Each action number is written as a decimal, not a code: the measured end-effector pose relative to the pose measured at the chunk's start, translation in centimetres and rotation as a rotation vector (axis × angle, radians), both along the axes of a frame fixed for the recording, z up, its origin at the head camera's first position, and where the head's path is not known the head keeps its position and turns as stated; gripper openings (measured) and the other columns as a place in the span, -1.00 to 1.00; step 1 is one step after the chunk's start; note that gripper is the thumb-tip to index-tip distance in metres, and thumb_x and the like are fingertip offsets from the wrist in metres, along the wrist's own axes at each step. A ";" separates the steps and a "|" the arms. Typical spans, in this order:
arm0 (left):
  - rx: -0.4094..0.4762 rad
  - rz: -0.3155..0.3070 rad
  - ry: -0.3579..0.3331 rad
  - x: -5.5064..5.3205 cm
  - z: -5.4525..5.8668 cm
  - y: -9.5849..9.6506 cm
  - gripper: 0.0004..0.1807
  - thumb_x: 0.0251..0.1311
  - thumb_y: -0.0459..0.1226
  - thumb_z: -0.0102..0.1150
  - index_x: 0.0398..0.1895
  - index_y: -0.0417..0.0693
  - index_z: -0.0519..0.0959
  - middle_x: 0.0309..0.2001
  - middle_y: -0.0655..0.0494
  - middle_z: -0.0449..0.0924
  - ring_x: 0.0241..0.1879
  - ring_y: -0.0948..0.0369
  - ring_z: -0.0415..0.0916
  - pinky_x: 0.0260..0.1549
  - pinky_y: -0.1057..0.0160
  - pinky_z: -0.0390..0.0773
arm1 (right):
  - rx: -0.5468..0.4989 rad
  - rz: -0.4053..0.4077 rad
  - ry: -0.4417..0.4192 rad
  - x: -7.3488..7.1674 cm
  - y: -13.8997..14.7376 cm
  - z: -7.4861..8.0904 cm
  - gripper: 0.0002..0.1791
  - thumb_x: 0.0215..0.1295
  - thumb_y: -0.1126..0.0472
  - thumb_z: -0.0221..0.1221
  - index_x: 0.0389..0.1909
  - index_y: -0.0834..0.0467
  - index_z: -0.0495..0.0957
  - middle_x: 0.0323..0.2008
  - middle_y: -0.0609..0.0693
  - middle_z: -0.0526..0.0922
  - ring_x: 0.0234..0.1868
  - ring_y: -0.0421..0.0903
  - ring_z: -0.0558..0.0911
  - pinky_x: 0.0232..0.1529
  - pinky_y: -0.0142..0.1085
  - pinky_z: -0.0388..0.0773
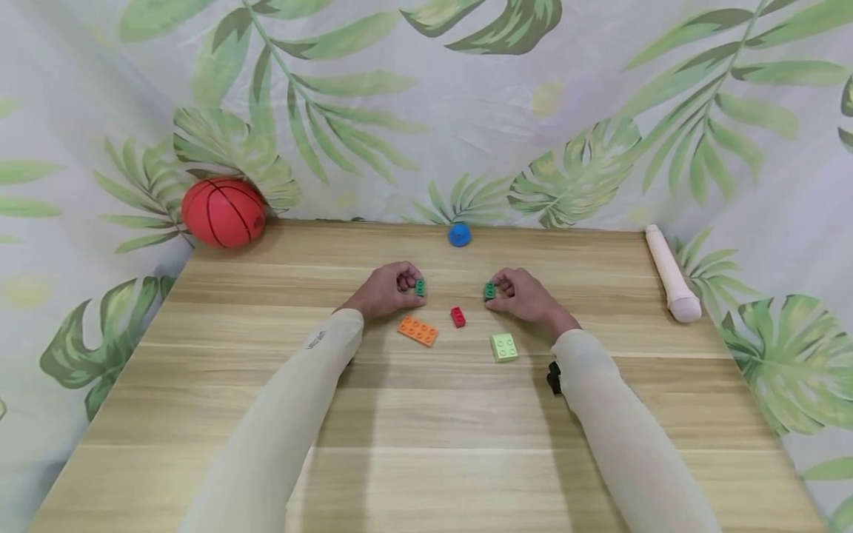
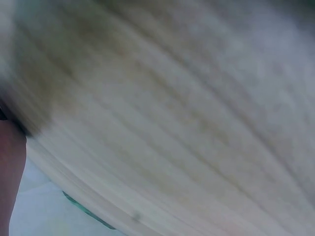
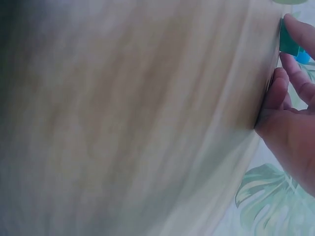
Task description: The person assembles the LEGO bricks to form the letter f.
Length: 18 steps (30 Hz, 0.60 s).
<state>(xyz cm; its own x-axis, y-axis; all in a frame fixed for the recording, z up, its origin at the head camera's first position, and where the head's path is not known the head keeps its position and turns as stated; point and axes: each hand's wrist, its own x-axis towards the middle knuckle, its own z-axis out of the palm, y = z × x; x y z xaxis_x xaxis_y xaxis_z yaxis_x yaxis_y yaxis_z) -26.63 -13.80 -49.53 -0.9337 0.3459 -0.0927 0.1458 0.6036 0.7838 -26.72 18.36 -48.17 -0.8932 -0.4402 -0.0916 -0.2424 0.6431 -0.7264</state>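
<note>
My left hand [image 1: 389, 289] pinches a small green toy brick [image 1: 420, 287] between thumb and fingers, low over the table. Facing it, my right hand [image 1: 526, 295] holds a second green toy brick [image 1: 489, 290] the same way; in the right wrist view this green brick [image 3: 289, 38] shows between thumb and fingertip. A gap separates the two bricks. Nearer to me lie a red brick [image 1: 457, 317] in the middle, an orange brick [image 1: 417, 331] by the left hand, and a pale green brick [image 1: 503, 347] below the right hand. Only the edge of the left hand [image 2: 11, 172] enters the left wrist view.
A blue round object [image 1: 459, 235] sits at the table's back edge. The red basketball [image 1: 223, 212] is at the back left corner, and a pale microphone-shaped object [image 1: 673, 275] lies along the right edge. A leaf-printed cloth [image 1: 466, 111] hangs behind the wooden table [image 1: 426, 459].
</note>
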 end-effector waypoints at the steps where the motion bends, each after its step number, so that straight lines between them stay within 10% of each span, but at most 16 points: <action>1: 0.000 0.002 0.003 0.0 0.1 0.0 -0.64 0.26 -0.27 0.55 0.03 -0.11 0.60 -0.10 0.03 0.56 -0.08 0.11 0.45 0.01 0.21 0.48 | -0.001 0.010 0.007 0.0 0.0 0.0 -0.62 0.38 0.30 0.42 0.10 0.37 0.57 -0.09 0.16 0.53 -0.08 0.00 0.45 0.03 -0.23 0.40; 18: 0.034 -0.030 0.020 0.1 -0.2 -0.1 -0.60 0.24 -0.29 0.56 0.07 -0.09 0.59 -0.08 0.00 0.55 -0.07 0.09 0.45 0.02 0.21 0.47 | 0.002 -0.032 -0.042 0.6 -0.2 0.2 -0.62 0.39 0.26 0.43 0.11 0.33 0.58 0.09 0.27 0.51 0.06 0.08 0.44 0.16 -0.11 0.40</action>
